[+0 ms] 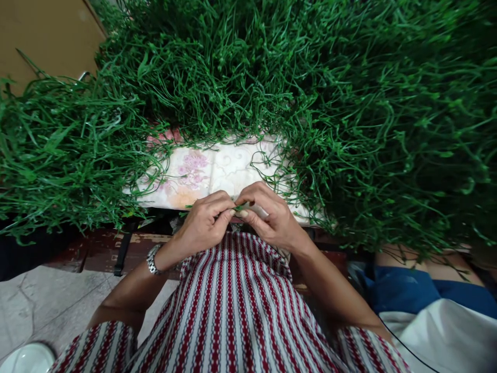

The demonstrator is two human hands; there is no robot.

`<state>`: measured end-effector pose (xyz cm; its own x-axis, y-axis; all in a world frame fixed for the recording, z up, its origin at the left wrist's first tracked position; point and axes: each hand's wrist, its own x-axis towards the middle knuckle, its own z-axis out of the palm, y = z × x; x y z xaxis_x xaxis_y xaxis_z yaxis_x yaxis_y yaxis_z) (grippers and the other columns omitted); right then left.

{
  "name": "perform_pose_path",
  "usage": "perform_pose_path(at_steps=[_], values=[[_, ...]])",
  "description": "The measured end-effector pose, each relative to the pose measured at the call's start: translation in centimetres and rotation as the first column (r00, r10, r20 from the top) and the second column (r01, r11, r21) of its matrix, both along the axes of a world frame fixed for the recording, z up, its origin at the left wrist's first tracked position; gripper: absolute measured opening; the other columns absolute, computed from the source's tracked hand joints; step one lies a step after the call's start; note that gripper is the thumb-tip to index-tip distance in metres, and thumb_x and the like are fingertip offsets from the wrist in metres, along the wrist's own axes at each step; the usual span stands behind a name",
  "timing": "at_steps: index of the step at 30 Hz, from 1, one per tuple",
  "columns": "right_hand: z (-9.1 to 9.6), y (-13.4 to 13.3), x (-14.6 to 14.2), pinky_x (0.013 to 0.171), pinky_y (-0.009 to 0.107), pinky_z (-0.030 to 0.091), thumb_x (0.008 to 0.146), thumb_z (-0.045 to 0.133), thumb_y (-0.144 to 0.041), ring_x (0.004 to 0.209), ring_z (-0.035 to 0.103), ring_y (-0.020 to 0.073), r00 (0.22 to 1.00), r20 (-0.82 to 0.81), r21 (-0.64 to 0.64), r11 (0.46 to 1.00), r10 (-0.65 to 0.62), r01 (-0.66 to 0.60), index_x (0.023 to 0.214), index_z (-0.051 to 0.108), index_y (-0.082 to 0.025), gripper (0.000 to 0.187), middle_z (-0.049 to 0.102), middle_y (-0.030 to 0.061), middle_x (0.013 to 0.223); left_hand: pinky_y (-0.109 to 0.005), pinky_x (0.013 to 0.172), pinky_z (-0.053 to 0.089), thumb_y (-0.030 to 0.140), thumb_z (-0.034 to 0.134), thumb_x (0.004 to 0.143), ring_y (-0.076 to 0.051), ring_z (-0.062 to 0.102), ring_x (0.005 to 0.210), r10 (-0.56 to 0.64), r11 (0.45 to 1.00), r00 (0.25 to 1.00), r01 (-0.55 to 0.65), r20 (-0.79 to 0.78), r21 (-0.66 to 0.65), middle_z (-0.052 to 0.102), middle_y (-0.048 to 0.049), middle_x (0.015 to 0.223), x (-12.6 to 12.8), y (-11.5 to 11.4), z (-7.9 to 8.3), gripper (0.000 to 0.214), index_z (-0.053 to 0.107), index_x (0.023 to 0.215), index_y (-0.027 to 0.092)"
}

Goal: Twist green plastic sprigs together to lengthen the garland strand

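My left hand (pixel 207 221) and my right hand (pixel 269 215) meet at the near edge of a floral cloth (pixel 229 168), in front of my striped top. Thumb and fingers of both hands are closed in a pinch, their tips almost touching. A short piece of thin green stem (pixel 238 208) shows between them, and most of it is hidden by the fingers. Beyond the hands spreads a large heap of thin, curling green stems (pixel 240 72) with small bud-like tips. A few loose stems (pixel 272 166) lie on the cloth.
A separate-looking pile of green stems (pixel 66 155) lies at the left. At the upper left is a tan panel (pixel 42 36). Worn dark red wood (pixel 101 251) runs below the cloth. A white round object (pixel 29 358) is on the floor, and blue fabric (pixel 404 287) lies at the right.
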<state>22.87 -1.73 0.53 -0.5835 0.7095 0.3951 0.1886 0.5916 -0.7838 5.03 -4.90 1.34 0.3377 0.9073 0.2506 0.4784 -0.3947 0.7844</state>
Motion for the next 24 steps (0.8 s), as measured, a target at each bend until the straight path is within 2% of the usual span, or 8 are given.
perform_pose_path(at_steps=[3,7,12,14,16,19,22,24], values=[[-0.8,-0.4,-0.3,0.083,0.034,0.047,0.087,0.051,-0.023,0.097,0.054,0.0181,1.0,-0.002,0.061,0.998,0.021,-0.021,0.111,0.051,-0.013,0.026,0.057,0.012,0.102,-0.023,0.064,0.042,0.016,0.048,0.083,-0.011,0.055,0.067,0.008,0.996,0.998,-0.002,0.067,-0.089,0.058,-0.0017,0.069,0.0,0.0,0.0,0.016,0.06,0.072,0.015],[-1.2,-0.9,-0.4,0.078,0.032,0.046,0.089,0.046,-0.02,0.088,0.054,0.0175,0.995,0.095,0.165,0.986,0.004,-0.02,0.119,0.046,-0.009,0.032,0.06,0.0126,0.097,-0.023,0.062,0.041,0.019,0.047,0.084,-0.011,0.055,0.064,0.036,0.989,0.997,-0.027,0.062,-0.142,0.059,-0.0012,0.064,0.2,-0.4,-0.3,0.022,0.059,0.067,0.014],[0.1,-1.0,0.5,0.065,0.03,0.037,0.087,0.038,-0.011,0.067,0.046,0.016,0.909,0.411,0.346,0.934,-0.065,-0.09,0.085,0.057,-0.011,0.02,0.056,0.006,0.07,-0.024,0.055,0.033,0.011,0.044,0.081,-0.01,0.045,0.055,-0.091,0.995,0.973,0.095,-0.211,0.008,0.05,0.0004,0.056,-0.4,-0.4,0.4,0.024,0.053,0.058,0.015],[0.9,-0.9,0.9,0.063,0.029,0.034,0.086,0.037,-0.01,0.064,0.043,0.0148,0.869,0.494,0.307,0.928,0.035,-0.212,0.074,0.054,-0.014,0.021,0.055,0.0048,0.067,-0.026,0.053,0.03,0.008,0.043,0.077,-0.011,0.042,0.054,-0.228,0.969,0.922,0.245,-0.313,0.015,0.046,0.0011,0.054,-0.8,-0.3,1.0,0.024,0.049,0.055,0.016],[1.5,-0.8,1.2,0.066,0.028,0.036,0.084,0.037,-0.009,0.064,0.045,0.0135,0.821,0.519,0.175,0.91,0.239,-0.376,0.074,0.053,-0.015,0.019,0.055,0.0038,0.068,-0.027,0.054,0.029,0.005,0.042,0.074,-0.011,0.041,0.054,-0.426,0.898,0.843,0.438,-0.327,-0.041,0.046,0.0012,0.053,-1.2,0.0,1.5,0.024,0.046,0.053,0.016],[1.7,-0.6,1.2,0.074,0.025,0.038,0.086,0.037,-0.009,0.069,0.048,0.0113,0.721,0.391,-0.045,0.794,0.572,-0.606,0.075,0.052,-0.016,0.02,0.056,0.0017,0.07,-0.027,0.056,0.032,0.001,0.039,0.072,-0.011,0.041,0.053,-0.671,0.739,0.711,0.662,-0.211,-0.122,0.047,0.0011,0.052,-1.3,0.3,2.1,0.026,0.043,0.051,0.017],[1.5,-0.1,0.9,0.071,0.024,0.038,0.092,0.035,-0.02,0.065,0.047,0.0109,0.643,0.173,-0.133,0.665,0.746,-0.735,0.065,0.046,-0.018,0.029,0.051,0.0004,0.063,-0.027,0.057,0.035,0.0,0.038,0.073,-0.011,0.043,0.053,-0.769,0.638,0.638,0.76,-0.044,-0.127,0.05,0.0003,0.052,-1.0,0.6,2.4,0.027,0.045,0.053,0.017],[1.4,0.2,0.9,0.067,0.025,0.038,0.094,0.031,-0.028,0.062,0.045,0.0112,0.655,0.07,-0.144,0.657,0.753,-0.74,0.061,0.041,-0.019,0.035,0.047,0.0003,0.059,-0.026,0.059,0.037,0.003,0.039,0.077,-0.011,0.046,0.054,-0.753,0.649,0.657,0.751,0.037,-0.124,0.053,-0.001,0.053,-0.9,0.8,2.5,0.027,0.048,0.057,0.017]])
